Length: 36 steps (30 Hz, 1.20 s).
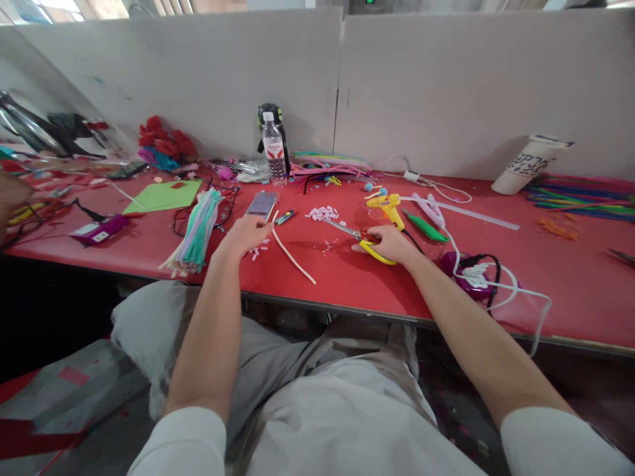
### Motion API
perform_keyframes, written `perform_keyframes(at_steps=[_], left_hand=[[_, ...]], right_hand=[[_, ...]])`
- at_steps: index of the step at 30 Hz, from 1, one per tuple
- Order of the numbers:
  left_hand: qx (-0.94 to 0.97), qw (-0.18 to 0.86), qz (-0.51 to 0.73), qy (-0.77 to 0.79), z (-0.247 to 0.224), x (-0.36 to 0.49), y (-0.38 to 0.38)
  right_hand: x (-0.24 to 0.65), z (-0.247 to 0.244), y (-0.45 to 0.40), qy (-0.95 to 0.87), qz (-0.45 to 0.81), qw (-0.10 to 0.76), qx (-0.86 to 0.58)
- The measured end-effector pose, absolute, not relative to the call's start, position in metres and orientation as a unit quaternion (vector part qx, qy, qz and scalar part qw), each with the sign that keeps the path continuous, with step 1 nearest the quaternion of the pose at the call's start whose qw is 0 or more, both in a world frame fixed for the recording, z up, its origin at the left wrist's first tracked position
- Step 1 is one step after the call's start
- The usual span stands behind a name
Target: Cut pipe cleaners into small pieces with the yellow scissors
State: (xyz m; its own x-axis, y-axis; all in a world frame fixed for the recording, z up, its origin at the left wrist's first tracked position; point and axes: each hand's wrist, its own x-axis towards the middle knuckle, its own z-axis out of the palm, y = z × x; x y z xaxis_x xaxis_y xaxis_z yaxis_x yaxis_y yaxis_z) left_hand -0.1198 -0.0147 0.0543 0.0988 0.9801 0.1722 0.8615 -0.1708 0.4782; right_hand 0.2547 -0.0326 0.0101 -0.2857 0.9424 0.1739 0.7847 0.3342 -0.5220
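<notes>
My left hand [251, 234] is closed, fingers pinching a cream pipe cleaner [294, 258] near its upper end. The stem curves down to the right across the red tabletop. In my right hand [391, 243] is a pair of scissors [374, 252] with yellow and red handles, blades pointing left. Just beyond the blade tips lies a heap of small pale pink pieces [322, 213]. More bits are scattered beside my left hand. A phone [262, 203] and a small green utility knife [284, 217] lie beyond that hand.
Bundled pastel pipe cleaners [199, 228] lie left. A yellow glue gun [387, 206], green-handled tool [425, 227] and purple power strip [471, 274] with cables sit right. A water bottle [274, 151] stands near the partition [421, 92]. A tilted cup [530, 165] is farther right.
</notes>
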Motion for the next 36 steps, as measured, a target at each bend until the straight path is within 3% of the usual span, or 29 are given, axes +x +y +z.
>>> perform_keyframes(at_steps=[7,16,23,36], left_hand=[[0.773,0.117,0.304,0.544,0.036,-0.070,0.012],[0.791,0.052,0.201,0.576,0.021,-0.015,0.047],[0.793,0.015,0.133,0.594,0.020,-0.010,0.042],[0.793,0.036,0.205,0.572,0.016,-0.020,0.042]], right_hand=[[0.251,0.009,-0.031,-0.763,0.167,0.262,-0.567],[0.250,0.007,-0.029,-0.761,0.139,0.260,-0.578],[0.250,0.008,-0.029,-0.761,0.145,0.251,-0.581],[0.251,0.007,-0.029,-0.767,0.140,0.253,-0.573]])
